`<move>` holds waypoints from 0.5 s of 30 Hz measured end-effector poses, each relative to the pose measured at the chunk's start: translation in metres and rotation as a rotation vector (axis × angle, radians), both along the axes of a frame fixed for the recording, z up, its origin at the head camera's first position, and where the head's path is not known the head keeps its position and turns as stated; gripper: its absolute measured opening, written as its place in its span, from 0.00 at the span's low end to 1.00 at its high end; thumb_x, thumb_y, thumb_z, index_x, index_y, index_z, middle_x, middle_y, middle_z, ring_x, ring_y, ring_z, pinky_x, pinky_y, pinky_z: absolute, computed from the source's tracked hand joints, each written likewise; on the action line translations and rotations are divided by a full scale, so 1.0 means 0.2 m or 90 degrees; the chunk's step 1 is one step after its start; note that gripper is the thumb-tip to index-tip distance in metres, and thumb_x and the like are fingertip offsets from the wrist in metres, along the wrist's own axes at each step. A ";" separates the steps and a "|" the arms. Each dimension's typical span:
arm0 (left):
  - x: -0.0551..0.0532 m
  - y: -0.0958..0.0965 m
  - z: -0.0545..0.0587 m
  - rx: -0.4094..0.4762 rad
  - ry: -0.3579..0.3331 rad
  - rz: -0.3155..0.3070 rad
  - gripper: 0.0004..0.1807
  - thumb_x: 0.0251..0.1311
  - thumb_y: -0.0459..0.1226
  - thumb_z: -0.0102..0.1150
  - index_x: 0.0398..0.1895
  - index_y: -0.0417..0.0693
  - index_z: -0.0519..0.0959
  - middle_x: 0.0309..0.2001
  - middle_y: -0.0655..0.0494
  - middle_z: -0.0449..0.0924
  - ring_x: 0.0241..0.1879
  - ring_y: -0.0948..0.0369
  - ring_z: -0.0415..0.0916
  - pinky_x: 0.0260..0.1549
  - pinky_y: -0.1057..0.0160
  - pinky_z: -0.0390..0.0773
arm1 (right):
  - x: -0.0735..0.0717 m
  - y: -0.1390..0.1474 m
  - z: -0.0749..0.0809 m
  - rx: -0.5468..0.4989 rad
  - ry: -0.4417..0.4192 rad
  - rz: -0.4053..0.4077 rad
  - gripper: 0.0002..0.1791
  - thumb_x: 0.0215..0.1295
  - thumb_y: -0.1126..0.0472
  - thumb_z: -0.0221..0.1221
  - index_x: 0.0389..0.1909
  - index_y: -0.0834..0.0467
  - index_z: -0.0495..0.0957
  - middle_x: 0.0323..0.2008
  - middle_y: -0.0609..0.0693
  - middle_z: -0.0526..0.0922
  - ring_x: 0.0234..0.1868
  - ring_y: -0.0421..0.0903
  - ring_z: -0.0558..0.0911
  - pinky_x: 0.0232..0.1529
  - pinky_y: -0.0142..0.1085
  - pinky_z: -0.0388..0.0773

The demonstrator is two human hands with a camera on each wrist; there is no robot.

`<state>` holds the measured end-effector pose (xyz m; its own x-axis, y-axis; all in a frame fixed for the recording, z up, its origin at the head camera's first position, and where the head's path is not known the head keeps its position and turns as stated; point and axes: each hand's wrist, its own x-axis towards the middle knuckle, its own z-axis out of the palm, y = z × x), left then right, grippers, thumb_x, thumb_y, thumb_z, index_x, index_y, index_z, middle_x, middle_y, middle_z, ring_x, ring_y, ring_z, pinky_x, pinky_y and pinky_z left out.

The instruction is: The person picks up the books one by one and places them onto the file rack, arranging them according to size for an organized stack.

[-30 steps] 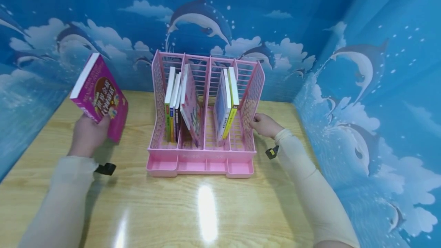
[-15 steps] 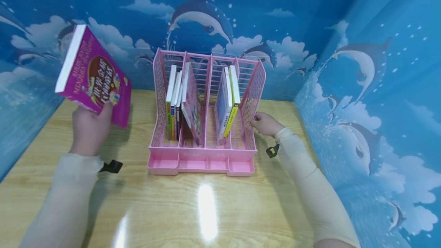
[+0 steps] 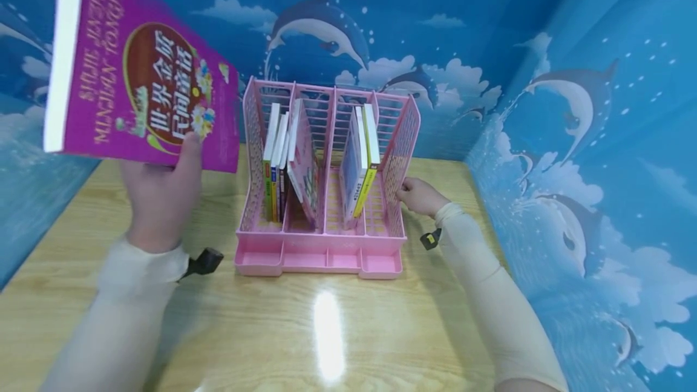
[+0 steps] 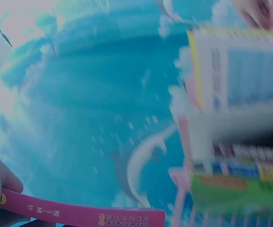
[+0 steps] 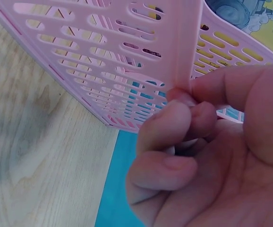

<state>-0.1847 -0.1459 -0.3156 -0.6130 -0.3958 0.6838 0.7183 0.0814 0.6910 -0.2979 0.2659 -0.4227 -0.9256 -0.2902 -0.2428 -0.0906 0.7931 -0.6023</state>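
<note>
My left hand [image 3: 163, 198] holds a thick purple book [image 3: 163, 71] by its lower edge, raised off the table at the left, thumb on the front cover. In the left wrist view the book's pink spine [image 4: 80, 212] shows beside that hand. A pink desktop book rack [image 3: 318, 244] stands mid-table, with slotted dividers and small front trays. My right hand [image 3: 422, 197] pinches the edge of the rack's right side panel; in the right wrist view the thumb and fingertips meet at the panel edge [image 5: 186, 47].
In the rack's left part stand several thin books [image 3: 276, 168] and a leaning pink-covered book [image 3: 302, 162]. Right of them are a blue-covered book [image 3: 353, 168] and a yellow-spined book [image 3: 367, 180]. A dolphin-print curtain [image 3: 435, 11] hangs behind and along the sides of the wooden table [image 3: 261, 331].
My left hand has lifted the purple book up and closer to the camera, its cover now facing me more squarely. The right hand and the rack have stayed in place.
</note>
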 end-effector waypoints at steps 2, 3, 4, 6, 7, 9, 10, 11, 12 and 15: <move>0.01 0.06 0.03 0.030 0.034 -0.045 0.33 0.58 0.20 0.57 0.68 0.37 0.66 0.62 0.40 0.76 0.63 0.44 0.75 0.62 0.52 0.79 | 0.00 0.00 0.00 0.001 -0.001 0.000 0.11 0.78 0.60 0.47 0.32 0.56 0.68 0.28 0.48 0.72 0.26 0.42 0.72 0.30 0.36 0.74; 0.02 0.09 0.04 0.040 0.053 -0.064 0.32 0.58 0.20 0.58 0.67 0.36 0.66 0.61 0.39 0.76 0.62 0.43 0.75 0.62 0.52 0.80 | 0.00 0.00 0.00 0.000 -0.003 0.000 0.11 0.78 0.60 0.47 0.31 0.56 0.68 0.28 0.49 0.72 0.26 0.42 0.72 0.30 0.36 0.74; 0.02 0.12 0.05 0.043 0.073 -0.077 0.31 0.57 0.20 0.58 0.67 0.34 0.65 0.61 0.38 0.76 0.61 0.43 0.76 0.61 0.51 0.80 | 0.00 0.00 0.00 -0.002 -0.003 0.001 0.11 0.78 0.60 0.47 0.32 0.56 0.68 0.28 0.49 0.72 0.26 0.42 0.72 0.31 0.36 0.74; 0.03 0.18 0.06 0.047 0.110 -0.102 0.30 0.57 0.20 0.57 0.65 0.32 0.65 0.60 0.37 0.76 0.60 0.43 0.76 0.60 0.50 0.81 | 0.00 0.00 0.00 -0.006 -0.003 0.004 0.11 0.78 0.60 0.47 0.33 0.57 0.69 0.28 0.49 0.72 0.26 0.42 0.72 0.31 0.36 0.74; 0.03 0.21 0.07 0.049 0.127 -0.115 0.30 0.57 0.20 0.57 0.64 0.31 0.65 0.60 0.37 0.76 0.60 0.43 0.77 0.60 0.49 0.81 | 0.00 0.00 0.00 -0.009 -0.005 0.004 0.10 0.78 0.60 0.47 0.34 0.58 0.70 0.28 0.49 0.72 0.26 0.43 0.72 0.30 0.36 0.74; 0.04 0.28 0.08 0.037 0.153 -0.130 0.29 0.57 0.20 0.57 0.63 0.29 0.64 0.59 0.36 0.76 0.59 0.43 0.78 0.59 0.48 0.82 | 0.00 0.00 0.00 -0.014 -0.006 0.004 0.10 0.78 0.60 0.47 0.36 0.59 0.71 0.28 0.49 0.71 0.25 0.43 0.72 0.30 0.36 0.73; 0.04 0.31 0.08 0.025 0.156 -0.134 0.29 0.58 0.21 0.57 0.64 0.29 0.64 0.59 0.37 0.77 0.58 0.43 0.78 0.58 0.48 0.82 | 0.00 0.00 0.00 -0.015 -0.006 0.004 0.10 0.78 0.60 0.47 0.37 0.60 0.72 0.27 0.49 0.71 0.25 0.43 0.72 0.30 0.36 0.73; 0.05 0.34 0.08 0.014 0.151 -0.139 0.28 0.59 0.22 0.57 0.64 0.29 0.64 0.59 0.38 0.77 0.58 0.44 0.78 0.58 0.48 0.82 | 0.00 0.00 0.00 -0.014 -0.007 0.004 0.10 0.79 0.60 0.47 0.37 0.61 0.72 0.27 0.49 0.70 0.25 0.43 0.71 0.30 0.36 0.73; 0.06 0.37 0.07 0.004 0.144 -0.144 0.28 0.60 0.23 0.57 0.65 0.29 0.64 0.59 0.38 0.78 0.58 0.44 0.79 0.57 0.48 0.83 | 0.00 0.00 0.00 -0.015 -0.008 0.003 0.11 0.79 0.60 0.47 0.38 0.62 0.72 0.27 0.49 0.70 0.25 0.43 0.71 0.30 0.36 0.73; 0.07 0.43 0.05 -0.039 0.092 -0.156 0.29 0.64 0.25 0.57 0.68 0.31 0.63 0.60 0.39 0.78 0.59 0.45 0.80 0.56 0.49 0.83 | 0.00 0.00 0.01 -0.017 -0.013 0.007 0.13 0.79 0.60 0.46 0.45 0.65 0.74 0.28 0.49 0.71 0.26 0.42 0.72 0.30 0.36 0.74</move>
<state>-0.1702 -0.0596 -0.3052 -0.5793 -0.2035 0.7893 0.8126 -0.0690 0.5787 -0.2969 0.2665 -0.4216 -0.9173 -0.3067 -0.2541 -0.0860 0.7754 -0.6256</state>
